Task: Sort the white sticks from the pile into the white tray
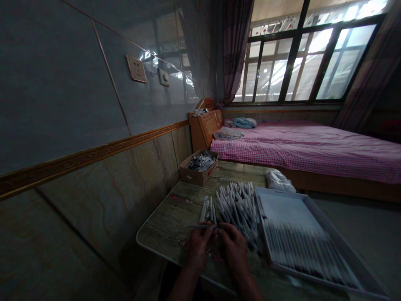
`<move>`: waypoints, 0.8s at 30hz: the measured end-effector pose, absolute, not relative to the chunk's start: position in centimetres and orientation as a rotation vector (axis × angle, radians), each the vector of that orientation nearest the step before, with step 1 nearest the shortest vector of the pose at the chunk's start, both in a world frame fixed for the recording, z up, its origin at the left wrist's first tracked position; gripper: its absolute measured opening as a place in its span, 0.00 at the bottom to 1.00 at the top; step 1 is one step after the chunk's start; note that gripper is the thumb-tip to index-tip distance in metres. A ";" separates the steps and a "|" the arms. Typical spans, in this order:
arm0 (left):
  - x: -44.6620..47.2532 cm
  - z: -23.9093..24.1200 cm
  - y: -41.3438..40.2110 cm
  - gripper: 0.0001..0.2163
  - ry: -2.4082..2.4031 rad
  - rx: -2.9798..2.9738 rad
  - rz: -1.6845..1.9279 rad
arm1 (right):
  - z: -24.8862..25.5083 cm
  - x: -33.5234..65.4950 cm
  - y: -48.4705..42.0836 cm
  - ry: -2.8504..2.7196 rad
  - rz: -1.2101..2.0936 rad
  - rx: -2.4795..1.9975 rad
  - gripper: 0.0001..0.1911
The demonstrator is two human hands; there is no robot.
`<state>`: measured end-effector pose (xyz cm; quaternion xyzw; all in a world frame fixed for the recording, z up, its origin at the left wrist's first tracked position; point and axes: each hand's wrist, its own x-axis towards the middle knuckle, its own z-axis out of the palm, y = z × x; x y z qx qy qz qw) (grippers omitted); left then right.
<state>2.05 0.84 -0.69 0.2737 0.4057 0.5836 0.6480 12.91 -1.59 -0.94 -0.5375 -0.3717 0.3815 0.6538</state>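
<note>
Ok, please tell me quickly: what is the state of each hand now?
Left hand: closed, holding a thin stick.
Right hand: curled next to the stick; cannot tell if it holds it.

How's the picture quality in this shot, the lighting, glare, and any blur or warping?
In the head view, the window is blown out with glare, the glossy tiled wall mirrors it, the left hand and right hand sit in dim shadow, the white sticks in the tray look blurred, and the wide lens tilts the room.
</note>
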 end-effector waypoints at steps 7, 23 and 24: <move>2.1 -0.6 0.9 0.23 0.910 0.605 1.332 | -1.3 13.0 -1.6 -0.854 0.892 -1.210 0.15; 2.1 -0.8 1.0 0.21 0.936 0.684 1.318 | -0.8 13.2 -1.8 -0.918 0.844 -1.313 0.16; 2.1 -0.9 1.0 0.21 0.939 0.688 1.320 | -0.8 13.2 -1.8 -0.917 0.839 -1.316 0.15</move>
